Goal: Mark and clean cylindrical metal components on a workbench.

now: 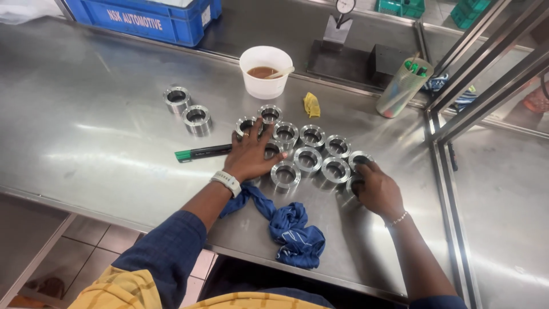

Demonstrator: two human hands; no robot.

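Blue cloth [294,229]: seen crumpled at the lower centre of the frame, near the table's front edge, one end trailing toward the left wrist.
Left hand [251,157]: laid palm down at frame centre, fingers spread wide over the left end of the ring cluster; nothing is gripped, though fingertips are rested on the nearest rings. A pale watch band [227,182] is worn on the wrist.
Right hand [374,189]: placed at centre right, fingers curled over the two rings at the right end of the cluster; whether a ring is actually clasped cannot be told.
Metal rings [309,159]: a group of shiny steel rings is set close together in two rows at frame centre, between the hands, each lying flat with its bore upward.
Marker pen [203,153]: a black and green pen is laid flat just left of the left hand.
Two separate rings [187,109]: stood apart from the cluster, toward the upper left.
Yellow rag [311,105]: a small scrap is found just beyond the cluster.
White cup [265,72]: seen at upper centre, holding brown liquid and a stick.
Steel table [86,137]: everything is borne on its bright surface.
Blue crate [148,20]: placed at the top left edge.
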